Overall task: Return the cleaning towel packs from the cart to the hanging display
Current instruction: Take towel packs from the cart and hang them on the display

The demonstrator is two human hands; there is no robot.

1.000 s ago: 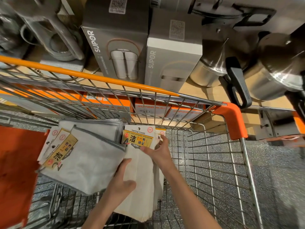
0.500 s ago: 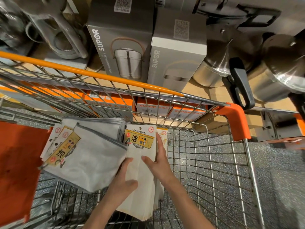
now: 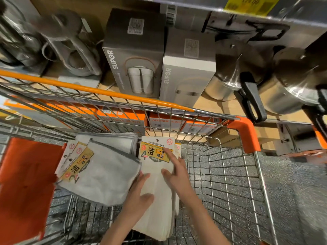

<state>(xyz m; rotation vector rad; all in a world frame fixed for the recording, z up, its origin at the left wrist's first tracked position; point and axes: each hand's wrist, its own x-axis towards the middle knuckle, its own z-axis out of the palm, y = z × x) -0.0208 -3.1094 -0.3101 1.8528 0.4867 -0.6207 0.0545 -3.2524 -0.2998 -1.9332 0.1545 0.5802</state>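
Cart: two towel packs inside, one pack left, the other just right of it. Shelf behind: boxes centre, pots right, kettles left.

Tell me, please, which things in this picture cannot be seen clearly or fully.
- Head view: the hanging display is not in frame.
- The left hand covers part of the white towel pack; how many packs lie beneath cannot be told.
- The right hand hides part of its label.
- The yellow price tag is blurred and cut off by the top edge.
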